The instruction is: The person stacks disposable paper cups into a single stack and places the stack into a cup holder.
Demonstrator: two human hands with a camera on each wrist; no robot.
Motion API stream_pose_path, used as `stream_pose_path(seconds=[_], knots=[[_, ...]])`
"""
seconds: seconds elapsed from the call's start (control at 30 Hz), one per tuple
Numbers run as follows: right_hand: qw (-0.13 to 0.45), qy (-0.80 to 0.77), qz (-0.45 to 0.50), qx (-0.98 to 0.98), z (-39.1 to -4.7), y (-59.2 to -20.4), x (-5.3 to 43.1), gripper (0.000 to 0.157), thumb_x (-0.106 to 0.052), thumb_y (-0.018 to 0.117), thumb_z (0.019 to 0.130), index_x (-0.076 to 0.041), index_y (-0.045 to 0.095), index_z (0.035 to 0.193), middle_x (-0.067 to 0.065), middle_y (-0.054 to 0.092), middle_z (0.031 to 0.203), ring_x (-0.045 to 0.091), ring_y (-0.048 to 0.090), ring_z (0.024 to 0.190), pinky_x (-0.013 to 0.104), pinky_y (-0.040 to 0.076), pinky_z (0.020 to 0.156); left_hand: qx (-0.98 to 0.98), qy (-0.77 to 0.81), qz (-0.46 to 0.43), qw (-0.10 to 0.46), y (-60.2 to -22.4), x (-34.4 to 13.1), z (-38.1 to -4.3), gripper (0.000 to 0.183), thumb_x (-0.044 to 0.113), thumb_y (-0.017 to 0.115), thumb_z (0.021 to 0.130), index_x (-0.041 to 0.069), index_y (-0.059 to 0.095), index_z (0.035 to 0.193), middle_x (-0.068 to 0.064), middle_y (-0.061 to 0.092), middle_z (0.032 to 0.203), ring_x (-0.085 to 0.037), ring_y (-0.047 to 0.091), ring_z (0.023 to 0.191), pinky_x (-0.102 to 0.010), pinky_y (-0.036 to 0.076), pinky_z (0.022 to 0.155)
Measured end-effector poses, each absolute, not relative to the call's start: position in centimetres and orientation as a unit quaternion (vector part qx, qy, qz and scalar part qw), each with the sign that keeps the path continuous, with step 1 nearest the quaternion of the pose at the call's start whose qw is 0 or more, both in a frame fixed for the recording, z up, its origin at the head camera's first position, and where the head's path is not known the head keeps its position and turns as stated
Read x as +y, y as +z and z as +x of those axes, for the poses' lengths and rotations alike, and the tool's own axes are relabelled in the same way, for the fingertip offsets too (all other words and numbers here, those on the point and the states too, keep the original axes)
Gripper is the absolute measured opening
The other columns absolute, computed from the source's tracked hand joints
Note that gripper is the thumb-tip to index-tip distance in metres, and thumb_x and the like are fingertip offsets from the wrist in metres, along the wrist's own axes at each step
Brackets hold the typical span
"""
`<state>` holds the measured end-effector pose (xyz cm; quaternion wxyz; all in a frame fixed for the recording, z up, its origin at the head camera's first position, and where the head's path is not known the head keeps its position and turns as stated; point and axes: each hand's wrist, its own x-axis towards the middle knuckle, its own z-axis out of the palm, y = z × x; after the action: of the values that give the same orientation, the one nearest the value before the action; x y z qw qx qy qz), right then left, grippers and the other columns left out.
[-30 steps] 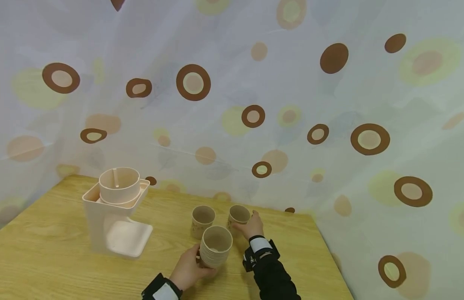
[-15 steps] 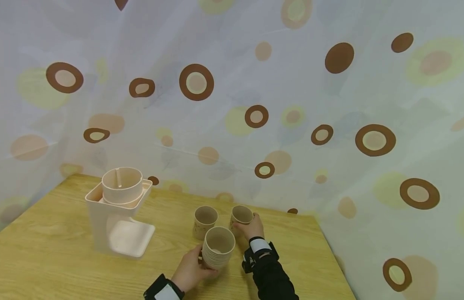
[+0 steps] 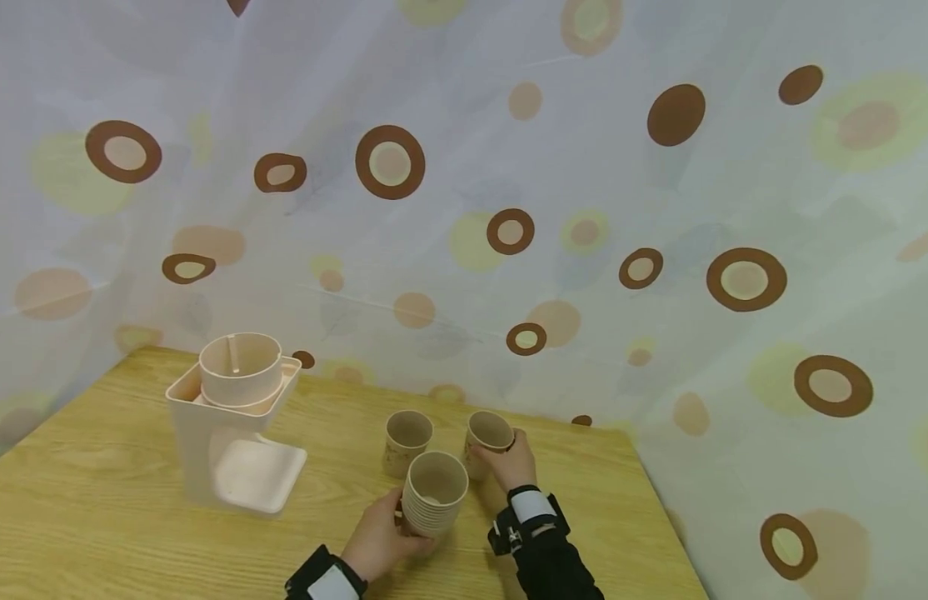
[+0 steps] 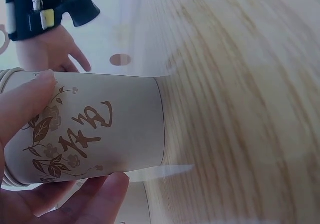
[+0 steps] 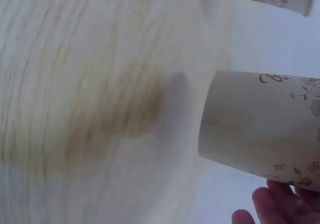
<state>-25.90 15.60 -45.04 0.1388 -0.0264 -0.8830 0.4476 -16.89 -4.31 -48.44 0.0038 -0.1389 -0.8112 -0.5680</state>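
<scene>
My left hand (image 3: 377, 537) grips a stack of nested paper cups (image 3: 434, 492), held tilted with the open rims facing up. In the left wrist view the lowest cup (image 4: 115, 119) shows brown flowers and characters, with thumb and fingers around the rim end. Farther back, my right hand (image 3: 512, 462) holds a single paper cup (image 3: 490, 429) upright, thumb in front and fingers on its right side. The right wrist view shows this cup (image 5: 255, 129) with fingertips along its lower side. Left of it stands another paper cup (image 3: 407, 433), partly behind the stack.
On the left of the wooden table (image 3: 344, 567) stands a cream plastic appliance-shaped holder (image 3: 197, 450) with a round cup-like top (image 3: 241, 375) and a flat ledge (image 3: 257, 475). A dotted curtain (image 3: 449, 167) hangs behind the table and along its right side.
My right hand and its cup have shifted slightly right, widening the gap to the other standing cup. The left hand with the stack stays about where it was.
</scene>
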Motion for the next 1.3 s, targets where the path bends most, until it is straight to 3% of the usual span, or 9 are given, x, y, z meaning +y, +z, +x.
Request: stream_pose_path(seconds=[0.27, 0.63, 1.07, 1.3], knots=[[0.123, 0.462, 0.003, -0.878, -23.6, -42.8, 16.6, 0.069, -0.026, 0.073, 0.077, 0.011, 0.042, 0.126, 0.033, 0.054, 0.122, 0.043, 0.053, 0.11, 0.055, 0.049, 0.088, -0.814, -0.563, -0.142, -0.002, -48.4, -4.3, -17.0, 0.07, 0.017, 0.082, 0.066, -0.009, 0.05, 0.123, -0.027, 0.062, 0.113, -0.032, 0.061, 0.096, -0.048, 0.055, 0.079], [0.156, 0.453, 0.038, -0.877, -20.5, -38.7, 16.7, 0.065, -0.029, 0.072, 0.08, 0.009, 0.045, 0.125, 0.028, 0.056, 0.115, 0.035, 0.054, 0.103, 0.053, 0.048, 0.082, -0.815, -0.562, -0.142, 0.003, -48.1, -4.2, -16.9, 0.068, 0.014, 0.082, 0.065, -0.01, 0.051, 0.121, -0.029, 0.062, 0.113, -0.034, 0.061, 0.094, -0.05, 0.055, 0.079], [0.178, 0.447, 0.092, -0.872, -18.1, -35.1, 15.7, 0.062, -0.026, 0.073, 0.078, 0.002, 0.047, 0.126, 0.022, 0.057, 0.118, 0.031, 0.052, 0.105, 0.051, 0.043, 0.087, -0.808, -0.569, -0.155, -0.001, -48.2, -3.6, -17.5, 0.068, 0.012, 0.082, 0.065, -0.009, 0.051, 0.122, -0.029, 0.061, 0.116, -0.039, 0.059, 0.103, -0.053, 0.054, 0.084], [0.164, 0.462, 0.131, -0.861, -17.2, -35.0, 14.3, 0.063, -0.028, 0.074, 0.078, 0.0, 0.047, 0.128, 0.021, 0.058, 0.121, 0.032, 0.053, 0.109, 0.054, 0.044, 0.091, -0.811, -0.564, -0.156, 0.0, -48.1, -3.3, -17.5, 0.066, 0.01, 0.081, 0.065, -0.009, 0.051, 0.121, -0.028, 0.062, 0.114, -0.038, 0.059, 0.103, -0.053, 0.053, 0.085]])
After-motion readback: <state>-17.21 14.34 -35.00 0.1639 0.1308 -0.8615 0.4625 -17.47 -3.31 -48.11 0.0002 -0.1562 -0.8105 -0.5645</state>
